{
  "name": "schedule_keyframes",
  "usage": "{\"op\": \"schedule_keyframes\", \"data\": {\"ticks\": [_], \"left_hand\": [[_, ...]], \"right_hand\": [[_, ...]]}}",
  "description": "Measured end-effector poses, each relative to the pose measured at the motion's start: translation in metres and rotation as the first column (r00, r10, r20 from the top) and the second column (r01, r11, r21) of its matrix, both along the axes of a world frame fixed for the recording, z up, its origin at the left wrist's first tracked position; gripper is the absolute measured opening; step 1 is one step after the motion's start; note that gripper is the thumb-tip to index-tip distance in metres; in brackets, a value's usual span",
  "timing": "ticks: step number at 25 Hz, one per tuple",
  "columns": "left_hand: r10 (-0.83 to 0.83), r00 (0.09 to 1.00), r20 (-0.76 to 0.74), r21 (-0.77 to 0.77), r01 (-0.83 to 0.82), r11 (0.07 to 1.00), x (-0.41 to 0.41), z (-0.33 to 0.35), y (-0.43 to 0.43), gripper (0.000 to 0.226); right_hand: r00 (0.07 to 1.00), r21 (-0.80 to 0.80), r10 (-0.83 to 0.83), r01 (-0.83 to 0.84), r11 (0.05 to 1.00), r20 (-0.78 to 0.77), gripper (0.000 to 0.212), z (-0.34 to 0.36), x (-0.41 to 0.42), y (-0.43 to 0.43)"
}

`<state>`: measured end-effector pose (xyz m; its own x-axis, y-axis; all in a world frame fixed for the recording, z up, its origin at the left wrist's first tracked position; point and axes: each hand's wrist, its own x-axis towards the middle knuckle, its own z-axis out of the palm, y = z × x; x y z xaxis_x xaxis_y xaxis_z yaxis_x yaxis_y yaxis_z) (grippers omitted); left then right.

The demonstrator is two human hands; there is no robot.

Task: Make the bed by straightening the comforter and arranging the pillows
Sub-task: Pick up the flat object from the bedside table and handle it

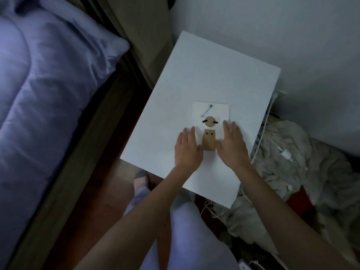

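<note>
**Resting both hands flat on the white bedside table, bed off to the left**

Head view. Left hand (187, 148) lies palm down on the white bedside table (204, 75), fingers extended and close together, gripping nothing. Right hand (232, 144) does the same on the other side, fingers straight and slightly spread, also empty. Both forearms reach in from the lower edge of the frame.

Between the hands: a tan cardboard piece (209, 141), roughly trapezoid, with two dark dots near its top. Both thumbs sit just beside its lower edges; whether they touch it cannot be told. Above it, a tan cardboard disc (210, 121) with a small black tab at each side. Both shapes sit on a white card (212, 110), which carries a thin blue squiggle near its top. Fingertips of both hands overlap the card's lower corners.

Lavender comforter (39, 98) fills the left side of the frame, rumpled, with deep folds, on the bed. A pillow (93, 49) in the same lavender fabric lies at the upper end, its corner pointing toward the table. Dark wooden bed frame (93, 133) runs diagonally between bedding and table.

Right of the table: a heap of pale crumpled fabric (292, 152) on the floor, with a white charger plug (285, 153) and cable on top.
</note>
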<state>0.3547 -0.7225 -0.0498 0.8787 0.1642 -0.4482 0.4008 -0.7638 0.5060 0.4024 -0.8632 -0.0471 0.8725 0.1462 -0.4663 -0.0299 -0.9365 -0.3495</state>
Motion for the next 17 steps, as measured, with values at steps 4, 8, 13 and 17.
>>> {"op": "schedule_keyframes", "data": {"ticks": [4, 8, 13, 17], "left_hand": [[0.019, 0.999, -0.042, 0.056, -0.017, 0.998, -0.001, -0.007, -0.015, 0.064], [0.136, 0.991, 0.003, 0.01, -0.136, 0.991, 0.006, -0.004, -0.018, 0.06], [0.365, 0.931, -0.006, -0.145, -0.362, 0.921, 0.014, -0.003, -0.01, 0.046], [0.467, 0.884, -0.023, -0.266, -0.456, 0.849, 0.009, 0.007, 0.009, 0.027]], "right_hand": [[0.999, 0.123, -0.05, 0.047, 0.991, 0.019, 0.061, -0.016, -0.004, 0.002], [0.967, 0.317, -0.253, 0.238, 0.918, 0.005, 0.057, -0.016, -0.003, 0.007], [0.733, 0.505, -0.657, 0.641, 0.578, -0.179, 0.047, 0.0, 0.015, 0.009], [0.56, 0.581, -0.722, 0.768, 0.27, -0.406, 0.037, 0.014, 0.03, 0.005]]}}
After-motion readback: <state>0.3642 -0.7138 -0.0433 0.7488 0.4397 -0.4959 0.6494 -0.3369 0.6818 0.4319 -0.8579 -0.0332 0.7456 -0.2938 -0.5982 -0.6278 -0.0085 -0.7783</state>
